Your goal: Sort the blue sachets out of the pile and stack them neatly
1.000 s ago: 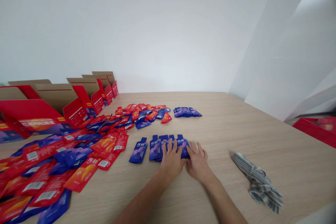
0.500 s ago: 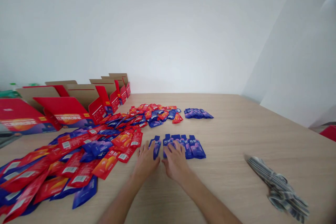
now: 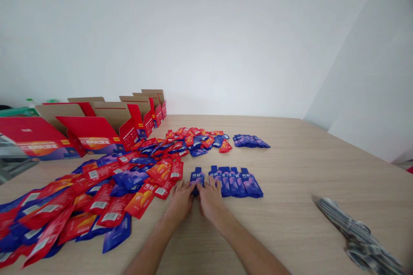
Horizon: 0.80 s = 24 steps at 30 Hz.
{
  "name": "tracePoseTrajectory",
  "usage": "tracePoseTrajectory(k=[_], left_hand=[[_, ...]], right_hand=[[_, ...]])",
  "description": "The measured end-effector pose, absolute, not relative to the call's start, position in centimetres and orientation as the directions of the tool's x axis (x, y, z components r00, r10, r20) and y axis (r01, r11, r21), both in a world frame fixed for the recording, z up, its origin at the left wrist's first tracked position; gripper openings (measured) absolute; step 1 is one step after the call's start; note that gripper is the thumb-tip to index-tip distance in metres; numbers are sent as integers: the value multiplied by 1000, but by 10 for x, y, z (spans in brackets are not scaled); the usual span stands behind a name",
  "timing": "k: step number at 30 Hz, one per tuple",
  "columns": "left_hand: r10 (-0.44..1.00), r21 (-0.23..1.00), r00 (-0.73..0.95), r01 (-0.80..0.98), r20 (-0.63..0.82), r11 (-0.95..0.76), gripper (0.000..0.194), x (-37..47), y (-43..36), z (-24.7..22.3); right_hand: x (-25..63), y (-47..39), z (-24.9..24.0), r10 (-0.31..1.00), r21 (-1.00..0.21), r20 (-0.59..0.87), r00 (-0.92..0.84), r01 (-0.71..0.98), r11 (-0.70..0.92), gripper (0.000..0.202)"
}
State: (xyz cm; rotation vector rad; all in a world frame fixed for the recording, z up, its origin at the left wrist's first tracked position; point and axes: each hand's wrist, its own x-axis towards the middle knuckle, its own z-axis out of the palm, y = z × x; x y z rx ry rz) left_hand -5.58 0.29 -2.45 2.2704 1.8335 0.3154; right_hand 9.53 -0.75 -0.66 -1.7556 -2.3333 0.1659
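Observation:
A single blue sachet (image 3: 197, 176) with a narrow neck lies on the table, its neck pointing away from me. My left hand (image 3: 180, 197) rests at its lower left, fingers stretched forward and the thumb by its bottom edge. At the sachet's lower right is my right hand (image 3: 210, 198), thumb touching near the bottom edge. That hand's other fingers are spread over the lower part of the leftmost sachet in an overlapping row of blue sachets (image 3: 237, 182). Neither hand lifts anything.
A loose pile of red and blue sachets (image 3: 108, 202) spreads over the left side. Another overlapping blue row (image 3: 251, 141) lies farther back. Open red cartons (image 3: 97, 137) line the back left. Scissors (image 3: 358, 230) with striped cloth-wrapped handles lie at the right.
The single sachet has straightened and is less covered by my left hand. My right hand has shifted left from the row toward that sachet. The view has swung slightly left.

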Motion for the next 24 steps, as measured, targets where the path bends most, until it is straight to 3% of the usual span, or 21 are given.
tracePoseTrajectory(k=[10,24], left_hand=[[966,384,158,895,203,-227,47,-33,1,-6],[937,447,266,826,226,-343,44,89,-1,-14]], right_hand=[[115,-18,13,952,-369,254,-169,893,257,41],[223,-35,16,972,-240,235,-15,968,73,44]])
